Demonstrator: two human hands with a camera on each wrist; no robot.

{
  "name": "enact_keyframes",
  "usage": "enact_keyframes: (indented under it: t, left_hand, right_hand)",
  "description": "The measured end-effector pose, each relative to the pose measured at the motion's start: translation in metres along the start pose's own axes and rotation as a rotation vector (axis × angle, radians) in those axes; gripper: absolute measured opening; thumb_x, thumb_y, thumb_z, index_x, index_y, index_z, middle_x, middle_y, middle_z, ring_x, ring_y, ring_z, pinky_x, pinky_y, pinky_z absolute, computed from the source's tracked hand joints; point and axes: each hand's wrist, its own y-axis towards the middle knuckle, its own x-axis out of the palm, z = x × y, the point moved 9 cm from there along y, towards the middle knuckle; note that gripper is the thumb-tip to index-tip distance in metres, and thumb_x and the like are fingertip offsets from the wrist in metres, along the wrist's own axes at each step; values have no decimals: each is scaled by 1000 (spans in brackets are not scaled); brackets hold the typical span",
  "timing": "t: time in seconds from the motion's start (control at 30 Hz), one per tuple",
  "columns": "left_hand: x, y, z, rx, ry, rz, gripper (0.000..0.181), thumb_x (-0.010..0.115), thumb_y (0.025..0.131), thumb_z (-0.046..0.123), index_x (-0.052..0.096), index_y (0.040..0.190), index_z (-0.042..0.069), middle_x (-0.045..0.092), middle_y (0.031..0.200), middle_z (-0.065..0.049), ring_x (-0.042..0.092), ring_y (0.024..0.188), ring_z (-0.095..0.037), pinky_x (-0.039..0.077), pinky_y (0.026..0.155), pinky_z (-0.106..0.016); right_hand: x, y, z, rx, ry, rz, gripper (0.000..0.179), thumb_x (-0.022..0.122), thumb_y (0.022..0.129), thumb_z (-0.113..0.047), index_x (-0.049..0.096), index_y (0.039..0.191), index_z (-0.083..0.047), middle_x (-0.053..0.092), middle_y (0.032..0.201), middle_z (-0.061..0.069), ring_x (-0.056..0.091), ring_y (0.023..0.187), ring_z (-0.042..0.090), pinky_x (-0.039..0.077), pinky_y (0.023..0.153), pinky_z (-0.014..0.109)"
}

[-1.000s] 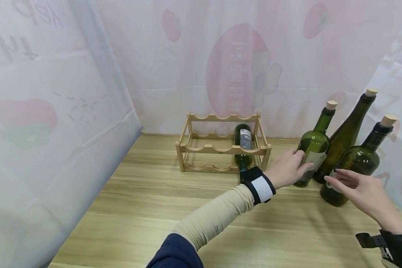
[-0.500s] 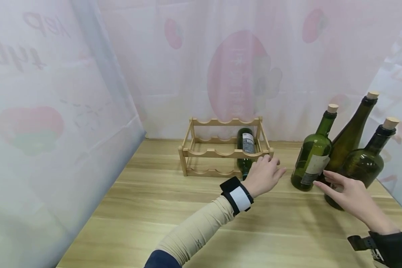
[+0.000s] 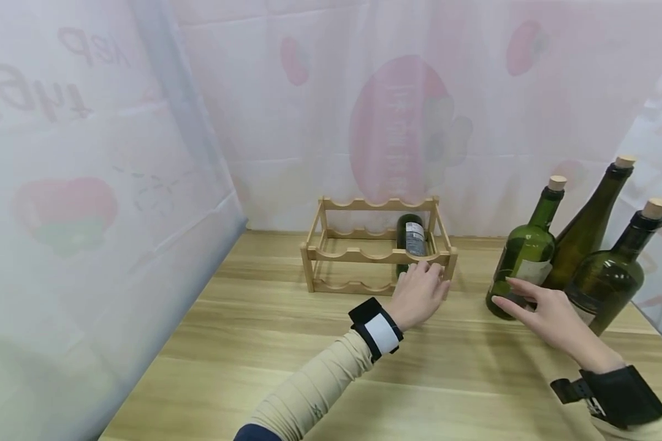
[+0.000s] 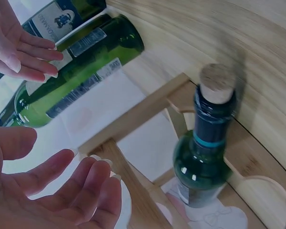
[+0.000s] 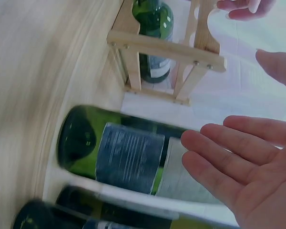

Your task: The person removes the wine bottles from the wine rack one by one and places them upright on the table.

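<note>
My left hand (image 3: 417, 295) hovers by the front right of a small wooden wine rack (image 3: 353, 255), its fingers loosely bent and holding nothing. A corked green wine bottle (image 4: 202, 167) lies in the rack's lower right slot, neck toward me; the hand hides that neck in the head view. My right hand (image 3: 554, 318) is held with thumb and fingers apart, close in front of a green wine bottle (image 3: 529, 248) that stands upright with a cork and pale label. In the right wrist view that bottle's dark back label (image 5: 128, 152) shows beside my relaxed fingers (image 5: 229, 143).
Behind the nearest standing bottle are a tall slim corked bottle (image 3: 585, 226) and a broad dark corked bottle (image 3: 607, 278), grouped close together at the right. Printed pale curtains (image 3: 265, 135) hang at the back and sides of the wooden table (image 3: 209, 343).
My left hand has moved left from the standing bottle to the front of the rack. My right hand has shifted left, from the broad bottle to the nearest green one. The head view has shifted slightly.
</note>
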Motion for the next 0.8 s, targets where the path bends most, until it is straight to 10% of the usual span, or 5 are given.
enact_keyframes:
  t: [0.33, 0.53, 0.8]
  left_hand:
    - [6, -3, -26, -60, -1, -12, 18, 55, 98, 28, 60, 108, 14, 61, 100, -2, 57, 89, -19, 35, 62, -22]
    - [17, -5, -39, -87, 9, -17, 19, 58, 96, 28, 62, 107, 12, 62, 99, -4, 60, 88, -19, 47, 68, -27]
    - [35, -6, -66, -209, -157, -35, 27, 68, 91, 26, 63, 104, 3, 64, 94, -9, 62, 83, -19, 48, 65, -24]
  right_hand:
    - [23, 37, -34, -173, -7, 10, 55, 63, 94, -29, 51, 133, 9, 64, 112, 32, 67, 90, 43, 55, 75, 54]
    - [36, 61, -53, -227, -10, 14, 58, 63, 94, -23, 43, 140, 6, 46, 138, 35, 51, 119, 50, 44, 95, 62]
    - [47, 88, -71, -323, -106, 24, 45, 65, 91, -10, 53, 132, 6, 43, 141, 34, 48, 119, 53, 43, 96, 62]
